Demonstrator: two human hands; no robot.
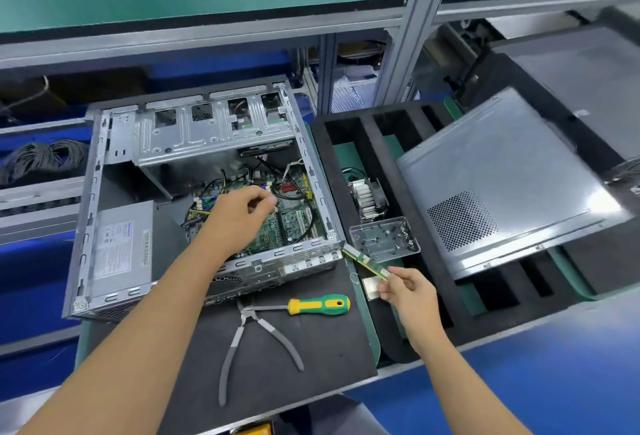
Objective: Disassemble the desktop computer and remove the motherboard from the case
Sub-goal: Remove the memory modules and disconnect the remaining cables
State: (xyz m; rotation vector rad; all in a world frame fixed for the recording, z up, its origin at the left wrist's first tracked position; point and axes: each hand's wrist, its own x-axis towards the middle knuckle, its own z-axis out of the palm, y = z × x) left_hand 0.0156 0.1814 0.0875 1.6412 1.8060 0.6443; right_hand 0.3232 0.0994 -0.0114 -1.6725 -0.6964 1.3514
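Lying on its side at centre left of the frame, the open computer case (207, 192) shows its interior from above, its long axis running from lower left to upper right. The green motherboard (294, 220) sits flat inside the case's right half, beside a grey power supply (121, 247) in the lower left corner. The left hand (242, 209) reaches into the case over the board, fingers curled together; whether they grip anything cannot be told. The right hand (408, 289), right of the case, pinches one end of a slim green memory stick (365, 261), which points up and left toward the case corner. A screwdriver (318, 304) and pliers (256, 341) lie on the dark mat (311, 382) below the case. The case's metal side panel (502, 185) rests tilted on a black foam tray (346, 123) at right.
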